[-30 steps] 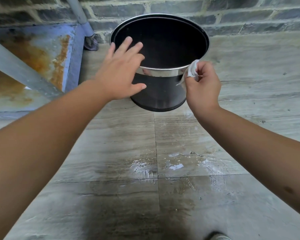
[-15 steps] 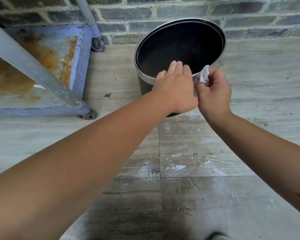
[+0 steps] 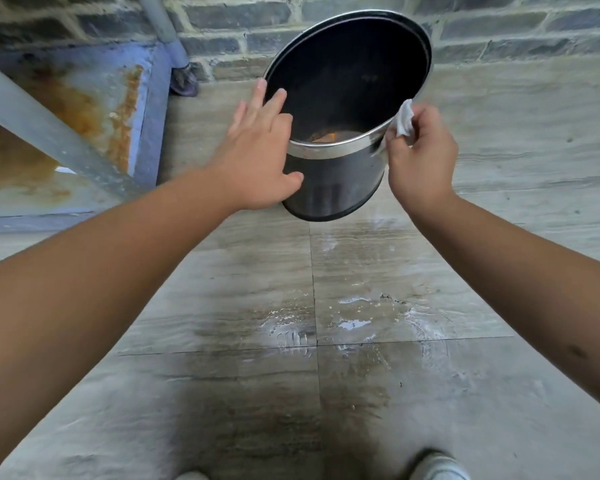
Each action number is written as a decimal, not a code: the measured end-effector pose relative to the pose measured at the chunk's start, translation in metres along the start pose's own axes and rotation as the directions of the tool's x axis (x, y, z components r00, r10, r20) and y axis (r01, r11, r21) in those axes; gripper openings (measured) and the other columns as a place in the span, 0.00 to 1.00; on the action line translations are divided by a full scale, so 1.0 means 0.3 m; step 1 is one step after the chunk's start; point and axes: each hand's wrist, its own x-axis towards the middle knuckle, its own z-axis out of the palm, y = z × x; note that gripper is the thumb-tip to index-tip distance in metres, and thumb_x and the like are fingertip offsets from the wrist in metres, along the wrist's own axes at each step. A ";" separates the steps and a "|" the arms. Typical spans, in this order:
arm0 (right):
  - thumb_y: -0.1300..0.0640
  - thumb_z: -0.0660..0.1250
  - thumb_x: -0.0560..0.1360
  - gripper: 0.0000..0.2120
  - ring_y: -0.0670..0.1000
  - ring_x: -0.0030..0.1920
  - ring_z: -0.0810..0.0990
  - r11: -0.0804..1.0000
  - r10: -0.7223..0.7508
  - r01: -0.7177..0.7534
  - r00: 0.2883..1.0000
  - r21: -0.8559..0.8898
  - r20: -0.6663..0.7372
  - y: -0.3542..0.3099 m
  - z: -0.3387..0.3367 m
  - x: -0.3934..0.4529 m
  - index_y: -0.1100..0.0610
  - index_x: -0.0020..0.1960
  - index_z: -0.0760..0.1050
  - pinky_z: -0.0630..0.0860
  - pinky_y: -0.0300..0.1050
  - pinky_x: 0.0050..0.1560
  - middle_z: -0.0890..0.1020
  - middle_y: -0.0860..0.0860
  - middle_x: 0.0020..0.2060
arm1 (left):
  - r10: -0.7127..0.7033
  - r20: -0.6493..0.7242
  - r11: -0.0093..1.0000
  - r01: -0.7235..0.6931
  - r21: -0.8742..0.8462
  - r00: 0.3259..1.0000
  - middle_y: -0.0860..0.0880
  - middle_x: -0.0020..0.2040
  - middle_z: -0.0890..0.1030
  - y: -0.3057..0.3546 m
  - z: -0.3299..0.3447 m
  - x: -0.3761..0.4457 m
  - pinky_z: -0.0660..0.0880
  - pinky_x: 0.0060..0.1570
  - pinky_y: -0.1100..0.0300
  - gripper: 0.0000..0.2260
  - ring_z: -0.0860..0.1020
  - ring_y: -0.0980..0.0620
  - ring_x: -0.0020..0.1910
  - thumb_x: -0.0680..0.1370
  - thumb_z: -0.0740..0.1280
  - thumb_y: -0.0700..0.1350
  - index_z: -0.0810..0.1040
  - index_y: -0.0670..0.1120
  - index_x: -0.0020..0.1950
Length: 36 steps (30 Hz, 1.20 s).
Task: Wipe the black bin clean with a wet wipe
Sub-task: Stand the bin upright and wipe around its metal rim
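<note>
Black bin [image 3: 329, 181] stands on the tiled floor [image 3: 378, 393] close to the brick wall [image 3: 499, 32], tipped so that its open mouth leans up and to the right. A shiny metal band [image 3: 336, 148] runs round its rim. Down inside, low against the near wall, sits a patch of orange-brown matter [image 3: 329, 136]; whether it is dirt, rust or a reflection cannot be told. The rest of the inside is dark.

The left hand [image 3: 257, 157] lies flat against the bin's left side, fingers [image 3: 257, 98] straight and a little spread, reaching up past the rim, thumb [image 3: 291, 177] pressed onto the black outer wall below the band. Its grip is apart: nothing is curled round the bin.

The right hand [image 3: 420, 157] is at the bin's right edge, fingers curled, its grip clamped on a white wet wipe [image 3: 404, 119]. The wipe sticks out above the fingers and meets the metal band at the rim's right side.

Wet streaks and a small puddle [image 3: 354, 323] glisten on the tiles between the bin and the person's shoes [image 3: 437, 467], and a darker damp stain spreads lower on the floor. To the left is a blue-painted metal frame [image 3: 153, 109] with rusty orange-brown staining on its panel; a grey bar [image 3: 49, 133] crosses it slantwise, and a grey post [image 3: 167, 32] comes down to a foot by the wall.
</note>
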 end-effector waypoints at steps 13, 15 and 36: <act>0.66 0.63 0.76 0.05 0.45 0.38 0.74 0.981 -0.192 0.190 0.976 0.030 0.099 0.007 0.030 -0.092 0.60 0.42 0.71 0.67 0.33 0.39 0.77 0.50 0.38 | -0.315 0.141 0.909 0.341 -0.239 0.939 0.38 0.78 0.35 0.294 0.010 -0.042 0.39 0.72 0.44 0.49 0.29 0.36 0.73 0.66 0.66 0.53 0.42 0.38 0.77; 0.66 0.63 0.76 0.10 0.49 0.38 0.74 0.972 -0.228 0.220 0.965 0.080 0.127 -0.009 0.044 -0.124 0.55 0.39 0.68 0.70 0.38 0.39 0.78 0.50 0.37 | -0.319 0.180 0.889 0.360 -0.282 0.930 0.38 0.77 0.34 0.319 -0.001 -0.046 0.38 0.72 0.44 0.49 0.28 0.37 0.73 0.67 0.65 0.54 0.40 0.37 0.77; 0.60 0.65 0.78 0.06 0.36 0.33 0.70 0.995 -0.060 0.048 0.989 0.088 0.137 -0.047 0.058 0.034 0.53 0.44 0.71 0.73 0.37 0.39 0.74 0.40 0.33 | 0.016 0.084 1.000 -0.014 -0.027 0.996 0.45 0.80 0.51 0.128 -0.026 0.024 0.38 0.73 0.45 0.36 0.40 0.42 0.78 0.67 0.63 0.31 0.59 0.41 0.75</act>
